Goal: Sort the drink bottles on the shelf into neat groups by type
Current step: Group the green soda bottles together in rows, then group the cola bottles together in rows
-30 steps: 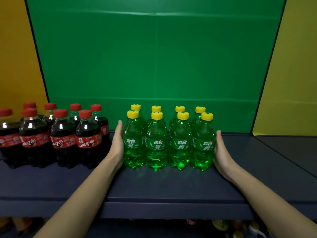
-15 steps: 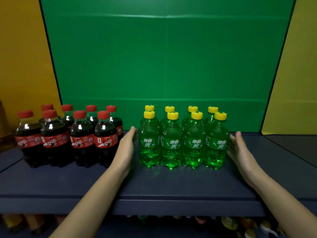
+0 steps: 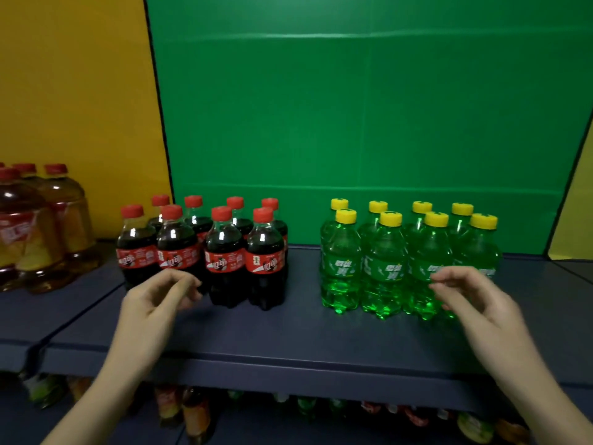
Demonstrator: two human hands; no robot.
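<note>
1. Nearest, below the shelf (image 3: 288, 342), more bottles (image 3: 195, 415) lay blurred.
2. Above the shelf's front, the left hand (image 3: 154, 303) and right hand (image 3: 471, 300) hovered with fingers loosely curled, holding nothing.
3. The colas (image 3: 205, 252) stood mid-shelf just behind the left hand; the green bottles (image 3: 398, 261) stood just behind the right hand, partly covered by it.
4. Amber bottles (image 3: 41, 232) stood on the shelf's far left.
</note>
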